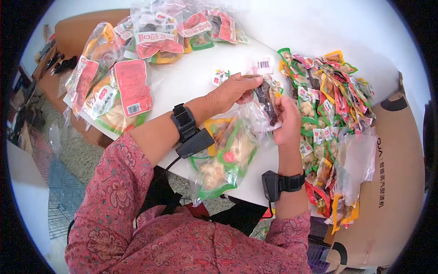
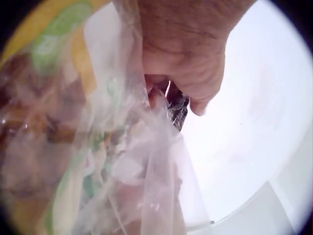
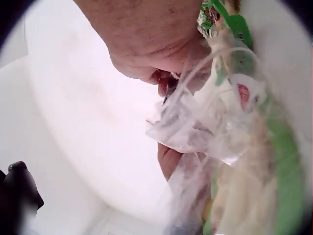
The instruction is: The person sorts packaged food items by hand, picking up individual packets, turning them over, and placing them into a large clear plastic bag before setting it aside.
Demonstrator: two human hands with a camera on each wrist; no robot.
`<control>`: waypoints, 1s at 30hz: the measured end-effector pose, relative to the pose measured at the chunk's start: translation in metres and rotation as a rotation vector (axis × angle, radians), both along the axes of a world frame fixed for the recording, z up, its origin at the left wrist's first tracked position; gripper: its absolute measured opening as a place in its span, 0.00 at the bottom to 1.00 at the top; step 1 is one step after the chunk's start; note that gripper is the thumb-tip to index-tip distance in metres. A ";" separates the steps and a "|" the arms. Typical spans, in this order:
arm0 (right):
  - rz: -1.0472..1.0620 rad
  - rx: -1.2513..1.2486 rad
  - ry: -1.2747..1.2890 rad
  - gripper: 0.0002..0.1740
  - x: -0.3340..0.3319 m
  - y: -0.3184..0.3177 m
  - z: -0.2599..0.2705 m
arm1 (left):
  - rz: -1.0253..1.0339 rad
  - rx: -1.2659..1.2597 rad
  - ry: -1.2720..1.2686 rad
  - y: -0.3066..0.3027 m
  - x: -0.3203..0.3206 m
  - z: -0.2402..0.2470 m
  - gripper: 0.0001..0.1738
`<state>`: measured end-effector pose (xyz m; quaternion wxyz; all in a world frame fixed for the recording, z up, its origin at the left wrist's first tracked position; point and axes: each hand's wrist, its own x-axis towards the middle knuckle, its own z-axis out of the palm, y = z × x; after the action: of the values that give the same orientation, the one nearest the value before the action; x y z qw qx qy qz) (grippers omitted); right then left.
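Over the white table (image 1: 182,75), a dark-filled clear food packet (image 1: 265,101) is held up between the two hands. My left hand (image 1: 235,89) pinches its upper end, thumb on top. At its lower right edge, my right hand (image 1: 288,121) grips it with curled fingers. A clear plastic bag (image 1: 223,160) holding several green- and yellow-edged food packets lies just below the hands, its loose film reaching up beside the dark packet. This bag fills much of the left wrist view, where the left hand (image 2: 188,58) partly covers the dark packet (image 2: 178,110).
To the right, a large heap of small snack packets (image 1: 335,91) lies along the table edge, with empty clear bags (image 1: 358,157) over its near end. Filled bags (image 1: 132,86) stand at the left, and more filled bags (image 1: 157,34) at the back. A cardboard box (image 1: 397,182) stands at the right.
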<state>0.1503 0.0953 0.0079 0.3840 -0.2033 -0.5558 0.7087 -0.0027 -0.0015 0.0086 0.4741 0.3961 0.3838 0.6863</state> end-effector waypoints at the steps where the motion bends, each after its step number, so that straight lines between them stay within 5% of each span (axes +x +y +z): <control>1: 0.001 -0.008 0.002 0.11 -0.001 -0.002 -0.002 | 0.001 -0.008 0.002 0.000 -0.001 -0.002 0.18; 4: 0.042 -0.118 0.024 0.13 0.000 -0.001 -0.003 | -0.094 -0.006 -0.034 0.004 -0.003 -0.006 0.18; 6: 0.424 -0.352 0.007 0.16 0.002 0.002 0.004 | -0.083 0.016 -0.140 0.006 -0.003 -0.008 0.19; 16: 0.592 -0.210 -0.072 0.24 0.008 -0.013 0.014 | -0.053 -0.013 0.011 0.004 0.001 -0.003 0.22; 17: 0.591 -0.211 -0.067 0.24 0.006 -0.014 0.014 | 0.121 -0.013 0.079 0.004 0.007 -0.001 0.22; 18: 0.409 -0.029 -0.042 0.24 0.001 -0.017 0.013 | 0.298 -0.012 0.147 0.004 0.012 0.001 0.21; 23: -0.029 0.479 -0.183 0.24 0.000 -0.010 0.010 | 0.135 -0.067 0.217 -0.005 0.009 0.006 0.23; 25: -0.339 1.089 -0.364 0.23 0.000 -0.013 0.011 | 0.022 -0.109 0.186 -0.007 0.009 0.006 0.24; 29: -0.343 1.154 -0.267 0.24 -0.004 -0.020 0.010 | 0.026 -0.165 0.211 -0.002 0.010 -0.002 0.22; 30: -0.300 0.924 -0.239 0.24 -0.004 -0.020 0.008 | 0.010 -0.178 0.202 0.000 0.006 -0.003 0.20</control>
<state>0.1461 0.0757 0.0161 0.4653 -0.1693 -0.8164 0.2974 0.0037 -0.0014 0.0054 0.4628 0.4178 0.4910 0.6084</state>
